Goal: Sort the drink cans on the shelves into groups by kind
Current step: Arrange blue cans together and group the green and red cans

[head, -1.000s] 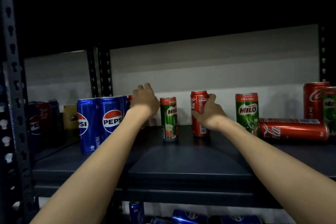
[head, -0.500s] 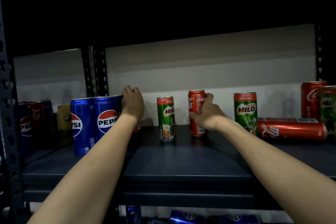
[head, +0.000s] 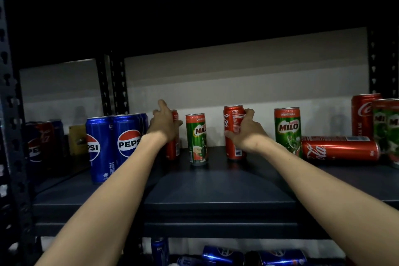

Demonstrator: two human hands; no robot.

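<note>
Gripping upright red Coca-Cola cans, both hands: right hand point(head: 246, 130) fingers wrap one point(head: 234, 134); left hand point(head: 165, 124) fingers clasp another point(head: 172, 149), a Milo can point(head: 197, 139) between.

PEPSI can point(head: 127, 139), MILO can point(head: 287, 130)

Centre bay point(head: 216, 190): 4 Coke cans point(head: 234, 136), 3+ Milo cans point(head: 288, 131), 3+ Pepsi cans point(head: 127, 142).

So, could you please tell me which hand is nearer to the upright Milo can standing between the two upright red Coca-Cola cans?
Left. The left hand grips a Coca-Cola can just left of the Milo can; the right hand grips another, farther off to its right.
</note>
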